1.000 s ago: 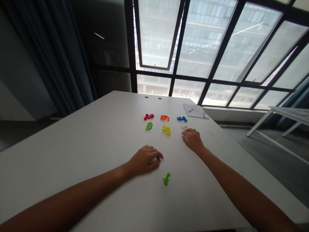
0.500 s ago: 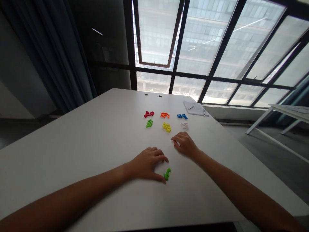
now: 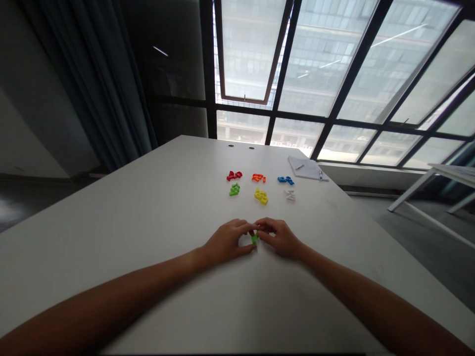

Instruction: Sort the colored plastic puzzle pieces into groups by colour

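Observation:
A small bright-green plastic piece of irregular shape is between my two hands, low over the near middle of the white table. My left hand curls round it from the left, thumb below and fingers above. From the right, my right hand closes its thumb and fingertips on the piece's upper right side. The fingertips cover part of the piece, so its full outline is hidden. Beyond the hands lie a yellow cluster and a light-green cluster of similar plastic pieces.
Farther back are red pieces, orange pieces, blue pieces and white pieces. Paper sheets with pens lie at the table's right edge. Another table stands to the right, before the windows.
The green piece has moved forward from its spot beside my open left hand. My right hand has come in to meet the left, and both now close on the piece.

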`<action>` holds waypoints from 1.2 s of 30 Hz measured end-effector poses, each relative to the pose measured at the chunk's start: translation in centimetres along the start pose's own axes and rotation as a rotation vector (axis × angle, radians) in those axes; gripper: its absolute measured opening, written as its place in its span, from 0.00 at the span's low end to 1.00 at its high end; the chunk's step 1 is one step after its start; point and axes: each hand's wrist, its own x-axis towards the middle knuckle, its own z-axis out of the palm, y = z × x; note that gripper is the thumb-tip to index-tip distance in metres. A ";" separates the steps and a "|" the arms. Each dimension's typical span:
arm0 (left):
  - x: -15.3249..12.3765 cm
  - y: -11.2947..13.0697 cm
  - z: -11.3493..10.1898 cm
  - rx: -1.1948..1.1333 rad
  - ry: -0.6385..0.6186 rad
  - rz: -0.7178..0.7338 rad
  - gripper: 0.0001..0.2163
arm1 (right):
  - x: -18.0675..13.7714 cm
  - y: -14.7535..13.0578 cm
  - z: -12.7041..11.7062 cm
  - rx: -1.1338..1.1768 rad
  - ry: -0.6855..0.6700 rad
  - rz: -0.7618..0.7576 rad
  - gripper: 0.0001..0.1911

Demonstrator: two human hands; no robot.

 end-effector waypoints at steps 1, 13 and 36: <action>0.0 -0.1 0.0 -0.009 0.005 0.001 0.20 | 0.0 0.1 0.1 0.027 0.012 0.025 0.11; 0.7 -1.5 -0.2 -0.353 0.127 -0.172 0.22 | -0.1 0.6 0.8 -0.013 0.248 0.028 0.13; 1.6 -8.3 -3.7 0.331 0.249 -0.412 0.19 | 0.2 1.1 1.1 -0.335 0.114 -0.025 0.09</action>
